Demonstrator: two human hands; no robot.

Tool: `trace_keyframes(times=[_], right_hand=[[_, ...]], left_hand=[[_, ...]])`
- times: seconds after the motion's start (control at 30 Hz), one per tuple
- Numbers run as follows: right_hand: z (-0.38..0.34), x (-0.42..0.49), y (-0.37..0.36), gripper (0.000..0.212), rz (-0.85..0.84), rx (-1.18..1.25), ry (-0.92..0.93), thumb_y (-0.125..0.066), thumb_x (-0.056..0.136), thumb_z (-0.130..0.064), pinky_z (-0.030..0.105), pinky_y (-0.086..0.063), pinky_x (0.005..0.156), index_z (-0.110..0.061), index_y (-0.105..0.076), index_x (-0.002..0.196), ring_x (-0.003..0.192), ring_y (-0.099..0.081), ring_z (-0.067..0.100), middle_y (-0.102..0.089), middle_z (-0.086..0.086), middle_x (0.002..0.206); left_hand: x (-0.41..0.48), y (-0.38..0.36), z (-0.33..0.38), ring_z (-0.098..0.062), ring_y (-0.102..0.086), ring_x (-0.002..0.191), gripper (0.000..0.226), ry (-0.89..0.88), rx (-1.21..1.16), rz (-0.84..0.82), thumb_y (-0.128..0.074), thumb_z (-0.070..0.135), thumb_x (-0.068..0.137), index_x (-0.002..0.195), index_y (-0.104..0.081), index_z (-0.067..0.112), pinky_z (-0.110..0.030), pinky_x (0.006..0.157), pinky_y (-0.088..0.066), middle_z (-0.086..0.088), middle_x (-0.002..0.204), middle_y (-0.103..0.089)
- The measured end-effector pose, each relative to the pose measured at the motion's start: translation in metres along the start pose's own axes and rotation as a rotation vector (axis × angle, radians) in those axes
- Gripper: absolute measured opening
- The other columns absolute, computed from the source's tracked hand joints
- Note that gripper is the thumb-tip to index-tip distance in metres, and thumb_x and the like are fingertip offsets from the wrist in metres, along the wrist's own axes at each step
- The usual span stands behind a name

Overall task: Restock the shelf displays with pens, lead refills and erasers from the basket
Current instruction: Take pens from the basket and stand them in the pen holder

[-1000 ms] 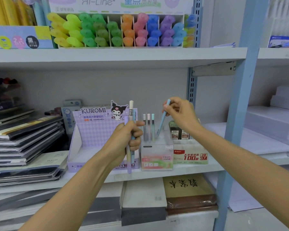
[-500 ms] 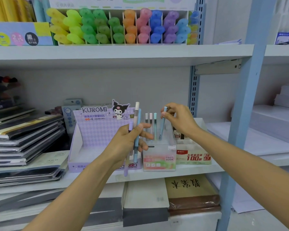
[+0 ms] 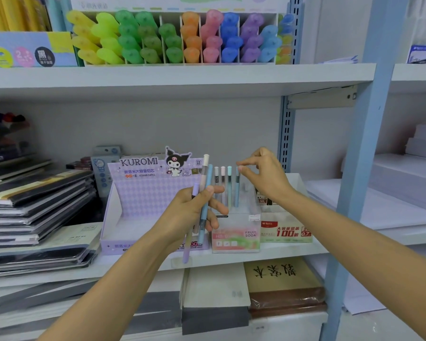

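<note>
Just above the standing blue pen (image 3: pixel 237 190) hangs the open right hand (image 3: pixel 263 177); left hand (image 3: pixel 188 214) grips three pens (image 3: pixel 207 179).

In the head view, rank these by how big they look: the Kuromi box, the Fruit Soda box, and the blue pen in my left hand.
Largest: Kuromi box. Then Fruit Soda box. Smallest in area: blue pen, though it is nearer the camera, so true size is unsure.

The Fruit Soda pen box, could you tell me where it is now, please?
In the head view, the Fruit Soda pen box stands on the middle shelf, right of the Kuromi box and left of the red-lettered refill box.
</note>
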State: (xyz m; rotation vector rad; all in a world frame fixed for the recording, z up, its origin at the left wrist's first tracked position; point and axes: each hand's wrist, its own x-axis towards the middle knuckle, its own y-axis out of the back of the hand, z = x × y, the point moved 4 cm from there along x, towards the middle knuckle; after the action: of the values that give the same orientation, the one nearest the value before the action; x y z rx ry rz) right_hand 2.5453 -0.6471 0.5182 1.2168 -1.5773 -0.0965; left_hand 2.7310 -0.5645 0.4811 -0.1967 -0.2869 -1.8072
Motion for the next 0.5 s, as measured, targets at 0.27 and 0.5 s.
trace_keyframes(times=[0.27, 0.5], right_hand=[[-0.056, -0.021, 0.012, 0.026, -0.424, 0.692, -0.033, -0.063, 0.090, -0.033, 0.017, -0.045, 0.070, -0.015, -0.071, 0.107, 0.071, -0.057, 0.001, -0.068, -0.007, 0.088], [-0.035, -0.009, 0.040, 0.015, -0.140, 0.986, -0.200, -0.056, 0.096, -0.017, 0.018, -0.050, 0.061, -0.005, -0.061, 0.104, 0.066, -0.064, 0.010, -0.066, 0.007, 0.088]], left_hand=[[0.000, -0.012, 0.009, -0.019, -0.059, 0.051, 0.032, -0.027, 0.008, -0.086, -0.042, 0.032, 0.102, 0.114, -0.065, 0.013, -0.028, 0.054, -0.051, -0.005, 0.065, -0.064], [-0.003, -0.005, 0.006, -0.014, -0.045, 0.042, 0.035, -0.014, 0.013, -0.043, -0.042, 0.035, 0.102, 0.109, -0.068, 0.013, -0.021, 0.040, -0.032, 0.000, 0.061, -0.055]])
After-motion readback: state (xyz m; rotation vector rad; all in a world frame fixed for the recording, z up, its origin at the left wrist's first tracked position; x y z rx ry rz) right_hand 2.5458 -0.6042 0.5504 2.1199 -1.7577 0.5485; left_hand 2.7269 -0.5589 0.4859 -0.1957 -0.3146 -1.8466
